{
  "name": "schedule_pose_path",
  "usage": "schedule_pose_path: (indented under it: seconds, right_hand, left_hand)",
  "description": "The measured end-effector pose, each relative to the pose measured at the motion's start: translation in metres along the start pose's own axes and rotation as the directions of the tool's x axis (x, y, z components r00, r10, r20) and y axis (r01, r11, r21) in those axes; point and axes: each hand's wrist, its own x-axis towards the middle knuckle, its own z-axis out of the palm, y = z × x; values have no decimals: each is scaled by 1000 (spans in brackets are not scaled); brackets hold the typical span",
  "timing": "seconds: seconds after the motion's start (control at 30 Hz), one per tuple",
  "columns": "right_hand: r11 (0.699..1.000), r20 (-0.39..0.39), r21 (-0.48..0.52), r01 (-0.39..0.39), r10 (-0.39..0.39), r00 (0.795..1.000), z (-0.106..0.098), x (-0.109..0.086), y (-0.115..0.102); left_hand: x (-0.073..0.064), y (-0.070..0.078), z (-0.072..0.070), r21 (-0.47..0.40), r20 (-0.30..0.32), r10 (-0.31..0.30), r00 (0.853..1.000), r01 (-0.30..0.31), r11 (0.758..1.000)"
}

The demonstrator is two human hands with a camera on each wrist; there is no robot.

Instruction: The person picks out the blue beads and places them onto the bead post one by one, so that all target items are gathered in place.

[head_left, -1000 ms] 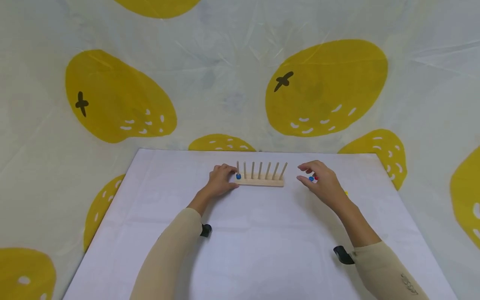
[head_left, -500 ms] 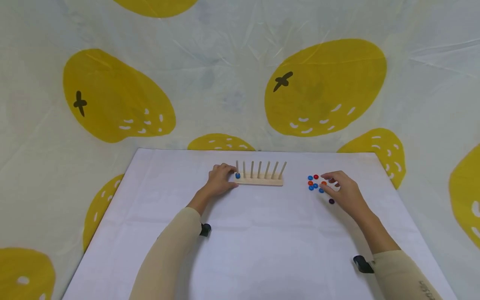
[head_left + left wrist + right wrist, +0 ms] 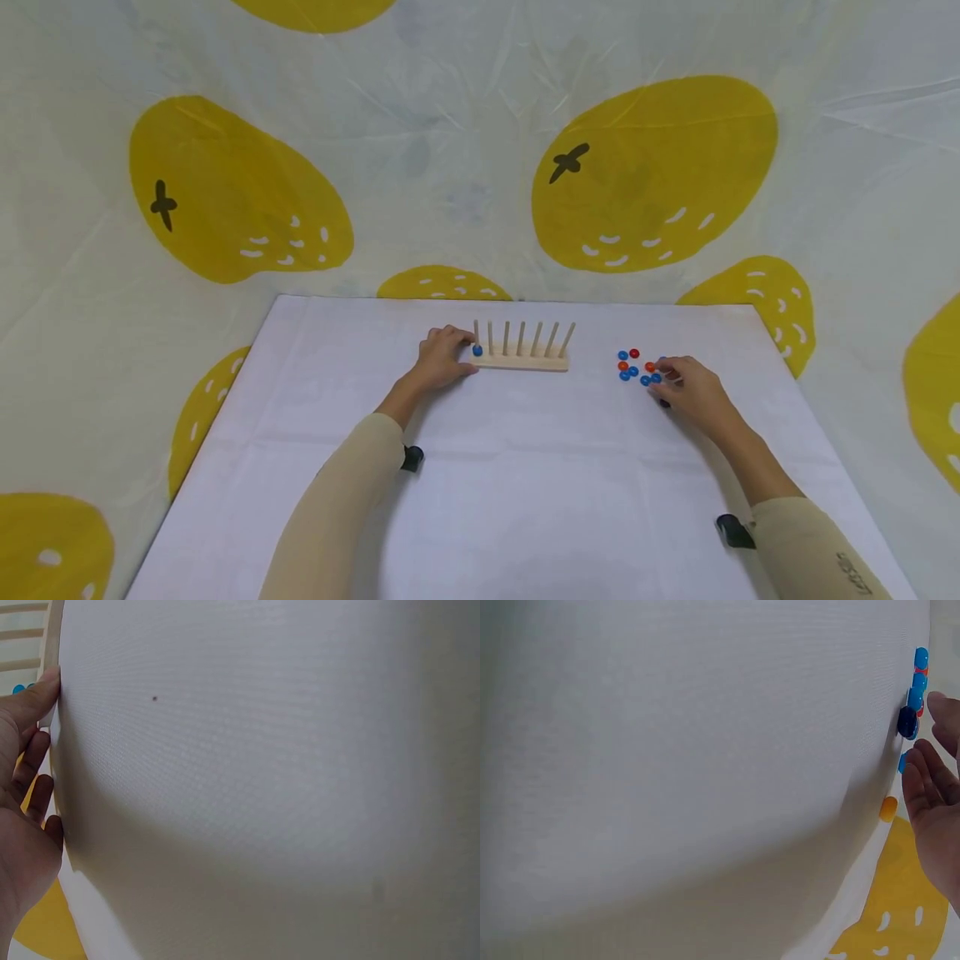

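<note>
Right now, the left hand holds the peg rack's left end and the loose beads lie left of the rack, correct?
No: the loose beads lie right of the rack, near the right hand, in the head view. The left hand does hold the rack's left end.

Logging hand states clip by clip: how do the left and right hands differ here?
The left hand holds the left end of the wooden rack; the right hand is at the loose beads. The left hand's thumb touches the rack; the right hand's thumb and fingers stand apart, with no bead plainly held. Both are bare and come out of beige sleeves.
</note>
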Motion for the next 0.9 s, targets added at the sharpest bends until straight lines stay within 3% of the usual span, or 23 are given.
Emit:
schedule_pose_path:
  seconds: [0.17,0.5,0.9]
  right_hand:
    - [1000,27,-19,-8,8,1000,2,5,1]
    - [999,3,-44,2,-2,1000,9,10,-1]
    - [998,-13,-61,-9,8,1000,13,4,3]
  left_hand:
    - [0,1,-2,9,-8,-2,1000,2,1000]
    - [-3,0,-4,0,-21,-20,1000,20,1000]
    - [0,-5,6,-1,-27,30,999,-30,1000]
